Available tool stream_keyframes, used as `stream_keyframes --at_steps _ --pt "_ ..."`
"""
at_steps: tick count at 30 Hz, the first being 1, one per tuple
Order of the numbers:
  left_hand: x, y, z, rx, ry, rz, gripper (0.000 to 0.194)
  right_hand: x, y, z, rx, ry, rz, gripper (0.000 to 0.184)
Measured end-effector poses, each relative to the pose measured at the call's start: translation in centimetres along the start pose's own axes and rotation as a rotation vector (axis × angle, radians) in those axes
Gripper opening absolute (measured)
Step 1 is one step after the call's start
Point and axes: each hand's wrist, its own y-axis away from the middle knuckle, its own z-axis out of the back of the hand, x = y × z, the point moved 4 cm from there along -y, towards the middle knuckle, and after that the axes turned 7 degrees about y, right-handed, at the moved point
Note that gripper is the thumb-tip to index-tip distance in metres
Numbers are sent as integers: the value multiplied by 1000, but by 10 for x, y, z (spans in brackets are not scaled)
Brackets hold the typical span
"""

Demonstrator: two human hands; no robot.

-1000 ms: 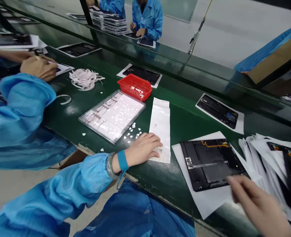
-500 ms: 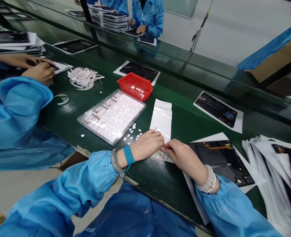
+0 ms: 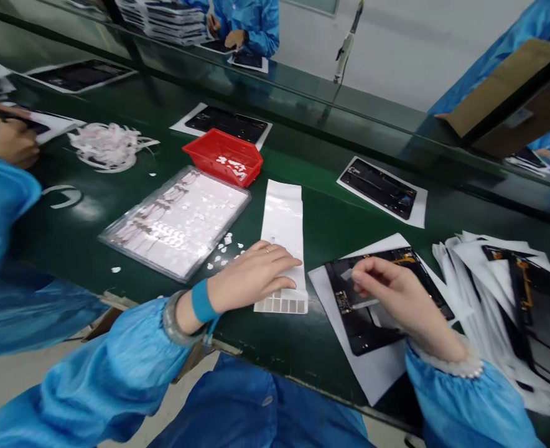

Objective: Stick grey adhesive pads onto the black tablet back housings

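Observation:
My left hand [image 3: 254, 277] lies over the long white sheet of stickers [image 3: 282, 214], fingers stretched out and holding it against the bench. At the sheet's near end, a grid of small greyish stickers [image 3: 287, 304] shows below the hand. Thumb and forefinger of my right hand [image 3: 394, 292] are pinched on a small pale sticker [image 3: 347, 274], blurred by motion. That hand is above a black tablet back cover [image 3: 361, 339] lying on white paper [image 3: 372, 382]; an orange flex cable [image 3: 404, 256] shows along the cover's far edge.
Left of the sheet stand a clear-rimmed tray [image 3: 188, 218] of small white pieces and a red bin [image 3: 219, 152]. Curled white strips [image 3: 111, 146] lie farther left, by a co-worker's hand [image 3: 9, 140]. Another cover [image 3: 380, 186] sits behind; papers and covers [image 3: 471, 280] are stacked at right.
My right hand has left the sticker sheet and moved right, over the black cover, with a small pale sticker. My left hand stays on the sheet, its fingers now stretched out. The view has shifted.

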Motion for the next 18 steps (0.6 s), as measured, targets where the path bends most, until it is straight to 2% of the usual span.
stream_keyframes --at_steps 3,7,10,13,18 --pt "-33 -13 -10 -25 35 -46 24 -26 19 15 -40 -213 -188 28" --pt "-65 -34 -31 -31 381 90 18 -40 32 -4 -18 -413 -243 31" --pt "-71 -43 -42 -4 568 223 18 -41 37 -16 4 -486 -242 30" --pt "-68 -45 -45 10 650 320 23 -42 41 -15 8 -505 -238 29" --pt "-66 -46 -51 26 785 341 24 -46 41 -8 1 -462 -214 30"
